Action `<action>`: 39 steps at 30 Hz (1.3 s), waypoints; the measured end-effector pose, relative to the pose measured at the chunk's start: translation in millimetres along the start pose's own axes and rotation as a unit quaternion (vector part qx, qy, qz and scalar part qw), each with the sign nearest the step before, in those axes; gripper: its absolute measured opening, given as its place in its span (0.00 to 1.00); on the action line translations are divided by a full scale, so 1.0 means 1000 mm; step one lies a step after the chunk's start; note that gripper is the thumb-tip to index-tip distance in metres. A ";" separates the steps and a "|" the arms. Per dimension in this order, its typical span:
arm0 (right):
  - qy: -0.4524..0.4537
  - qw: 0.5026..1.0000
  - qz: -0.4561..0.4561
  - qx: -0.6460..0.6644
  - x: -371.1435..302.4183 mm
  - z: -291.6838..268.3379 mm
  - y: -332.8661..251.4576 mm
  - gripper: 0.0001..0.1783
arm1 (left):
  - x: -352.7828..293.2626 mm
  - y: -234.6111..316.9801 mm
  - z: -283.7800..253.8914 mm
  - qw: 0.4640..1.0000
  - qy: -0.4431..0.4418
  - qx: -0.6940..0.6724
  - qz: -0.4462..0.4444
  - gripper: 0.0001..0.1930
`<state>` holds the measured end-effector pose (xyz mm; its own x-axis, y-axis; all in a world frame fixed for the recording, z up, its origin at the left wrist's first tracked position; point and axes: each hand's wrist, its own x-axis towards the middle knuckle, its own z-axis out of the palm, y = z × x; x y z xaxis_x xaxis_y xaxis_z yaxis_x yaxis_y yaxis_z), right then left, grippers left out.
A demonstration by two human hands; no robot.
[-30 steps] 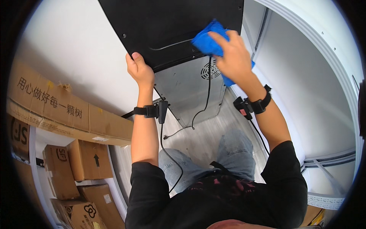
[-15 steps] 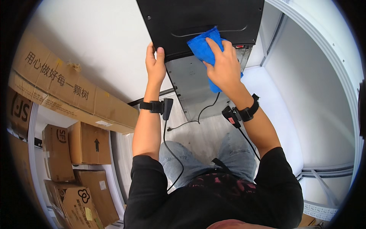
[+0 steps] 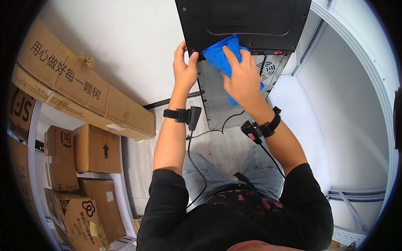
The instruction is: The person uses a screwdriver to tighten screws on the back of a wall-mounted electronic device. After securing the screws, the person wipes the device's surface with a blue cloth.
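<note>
A tall appliance with a black upper panel [image 3: 247, 16] and a grey metal back below it stands in front of me. My left hand [image 3: 185, 69] grips the panel's lower left edge, thumb on the near face and fingers round the side. In my right hand [image 3: 243, 79] is a blue cloth [image 3: 220, 54], bunched under the fingers and pressed against the panel's lower edge. Part of the cloth hangs below the palm. Right of that hand show a round vent grille [image 3: 265, 71] and a small red part [image 3: 277, 53]. A black power cord [image 3: 226, 122] trails down from the appliance.
A long cardboard box [image 3: 79, 88] lies atop a white shelf at left, with several cartons [image 3: 98, 148] stacked below. White shelving with a metal frame [image 3: 356, 192] curves along the right. Black straps with small devices [image 3: 190, 116] and cables are on both wrists.
The appliance and my left hand now appear farther right and slightly lower. My right hand and the cloth have shifted left across the panel's lower part, uncovering the vent grille.
</note>
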<state>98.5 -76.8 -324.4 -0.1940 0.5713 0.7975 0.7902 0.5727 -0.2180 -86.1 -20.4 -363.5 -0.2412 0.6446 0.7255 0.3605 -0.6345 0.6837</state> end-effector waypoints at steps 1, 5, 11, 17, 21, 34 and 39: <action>-0.003 1.000 -0.002 0.004 0.001 0.002 -0.003 0.37 | -0.001 0.001 0.001 1.000 0.001 -0.004 -0.009 0.20; -0.010 1.000 -0.007 0.012 0.002 0.005 -0.005 0.37 | -0.001 -0.002 0.000 1.000 0.000 0.015 0.002 0.23; 0.007 0.999 0.035 -0.002 -0.005 -0.008 0.020 0.36 | -0.002 0.004 -0.001 0.998 0.006 0.054 0.020 0.24; -0.004 0.999 0.047 0.013 -0.004 -0.001 0.003 0.35 | -0.005 -0.014 0.003 0.996 0.030 0.079 0.019 0.25; -0.043 0.996 0.040 0.069 0.003 -0.004 -0.005 0.33 | -0.004 -0.010 0.002 0.999 0.017 0.040 0.031 0.25; 0.097 0.972 0.213 -0.003 0.001 -0.086 0.135 0.36 | -0.010 0.031 0.016 0.976 0.091 0.198 0.014 0.25; 0.110 0.983 0.147 -0.029 0.006 -0.075 0.133 0.37 | -0.010 0.085 0.053 0.905 0.072 0.322 0.268 0.27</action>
<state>246.1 -41.2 -307.0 0.1733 0.5617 0.8090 0.8263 0.3640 -0.4298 -5.4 -58.4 -316.3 0.0262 0.2253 0.9739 0.8997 -0.4300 0.0752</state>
